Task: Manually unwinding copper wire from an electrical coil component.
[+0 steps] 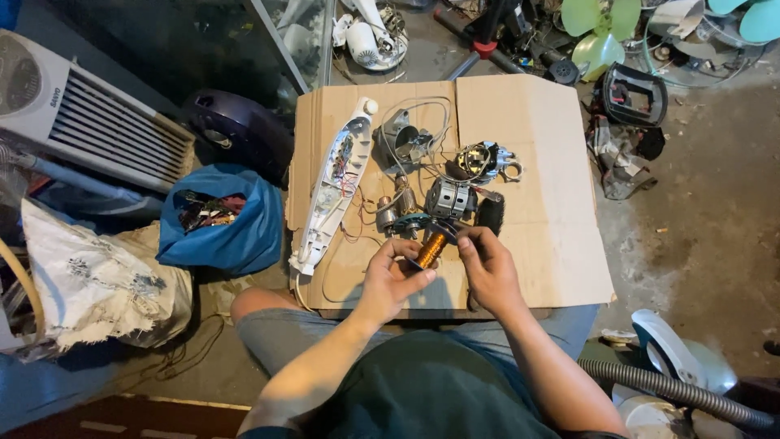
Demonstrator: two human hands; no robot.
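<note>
**Copper coil in hand over the cardboard**

Both hands are up close, just above the lap. Left hand (393, 272) has its fingers (414, 280) curled around a small copper coil (431, 249), holding it from below, while the right hand (484, 264) pinches the coil's upper end. It sits over the near edge of the cardboard sheet (544, 179). Just beyond it are a round motor housing (449, 197), loose wires and a long white plastic casing (333, 191). Blue bag (218, 219) lies off to the left.
</note>
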